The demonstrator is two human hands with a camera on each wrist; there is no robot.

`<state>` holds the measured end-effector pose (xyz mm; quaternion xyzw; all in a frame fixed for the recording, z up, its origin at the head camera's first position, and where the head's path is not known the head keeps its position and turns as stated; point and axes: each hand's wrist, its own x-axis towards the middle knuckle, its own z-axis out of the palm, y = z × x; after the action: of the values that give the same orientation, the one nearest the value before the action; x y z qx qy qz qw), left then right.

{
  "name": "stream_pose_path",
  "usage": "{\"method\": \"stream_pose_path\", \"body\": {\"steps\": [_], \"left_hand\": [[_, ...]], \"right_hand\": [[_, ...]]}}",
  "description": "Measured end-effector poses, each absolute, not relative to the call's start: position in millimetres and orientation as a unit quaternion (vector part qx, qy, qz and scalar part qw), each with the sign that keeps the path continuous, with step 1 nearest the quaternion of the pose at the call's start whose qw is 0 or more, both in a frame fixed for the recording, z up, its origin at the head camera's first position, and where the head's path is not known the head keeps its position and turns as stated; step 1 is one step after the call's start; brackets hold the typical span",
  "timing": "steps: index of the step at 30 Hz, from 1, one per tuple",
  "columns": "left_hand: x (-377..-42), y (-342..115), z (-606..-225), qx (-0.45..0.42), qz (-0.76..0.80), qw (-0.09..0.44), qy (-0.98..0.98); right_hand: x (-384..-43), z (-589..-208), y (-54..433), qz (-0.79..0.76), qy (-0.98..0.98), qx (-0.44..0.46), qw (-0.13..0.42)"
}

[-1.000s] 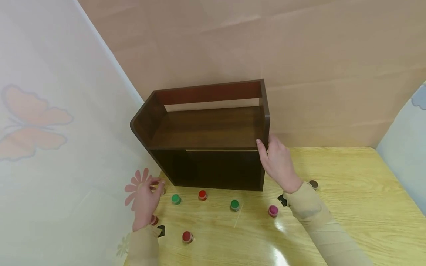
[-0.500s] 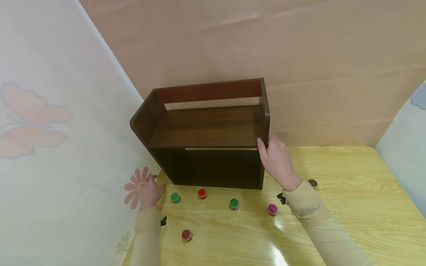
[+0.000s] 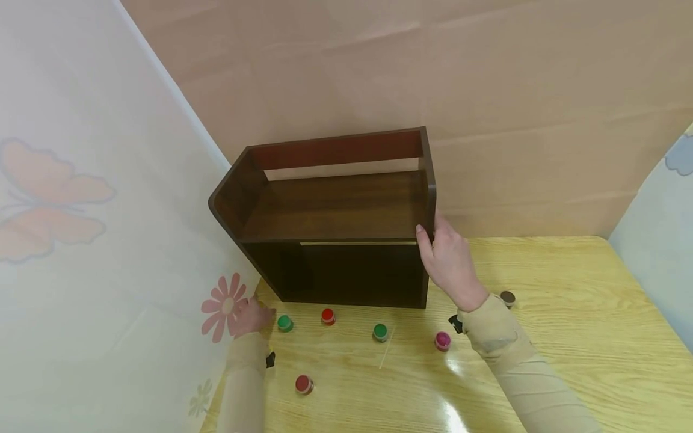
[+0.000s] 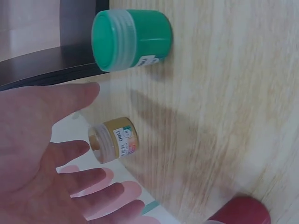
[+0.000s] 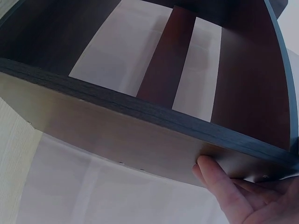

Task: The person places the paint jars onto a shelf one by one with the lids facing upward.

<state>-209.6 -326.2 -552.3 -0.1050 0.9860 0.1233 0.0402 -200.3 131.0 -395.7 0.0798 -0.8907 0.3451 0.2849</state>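
Observation:
My left hand (image 3: 250, 316) is low by the left wall, just left of the shelf's front corner. In the left wrist view its thumb and fingers are spread, and a small gold paint jar (image 4: 122, 140) with a clear lid stands beyond the gap between them, apparently untouched. A green paint jar (image 4: 154, 37) is close to the thumb. My right hand (image 3: 452, 261) grips the right side panel of a dark brown wooden shelf (image 3: 335, 207), thumb at the front edge and fingers on the outer face. The head view hides the gold jar behind the left hand.
Along the shelf's front stand a red jar (image 3: 328, 317), a dark green jar (image 3: 381, 332) and a magenta jar (image 3: 443, 341). Nearer is a dark red jar (image 3: 304, 385); a brown jar (image 3: 507, 299) sits right of my sleeve. A patterned cloth wall (image 3: 135, 240) borders the left.
My left hand has moved slightly forward and right, and its fingers have gone from bent together to spread. My right hand keeps its grip, and the shelf has stayed put.

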Motion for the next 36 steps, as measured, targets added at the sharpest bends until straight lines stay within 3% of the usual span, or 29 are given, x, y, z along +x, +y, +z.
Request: {"method": "stream_pose_path", "body": {"steps": [4,18,30,36], "left_hand": [[-209,-326,-557,-0.071,0.117,0.031,0.990],[-203,-315,-545,-0.087,0.216,0.049,0.971],[-198,-309,-540,-0.047,0.191,-0.007,0.980],[-195,-302,-535,-0.077,0.268,-0.015,0.960]], "right_hand": [[-199,-395,130,0.346,-0.893,0.075,0.279],[-199,-396,129,0.350,-0.895,0.068,0.268],[-198,-395,127,0.356,-0.893,0.062,0.268],[-199,-393,125,0.360,-0.891,0.068,0.269]]}}
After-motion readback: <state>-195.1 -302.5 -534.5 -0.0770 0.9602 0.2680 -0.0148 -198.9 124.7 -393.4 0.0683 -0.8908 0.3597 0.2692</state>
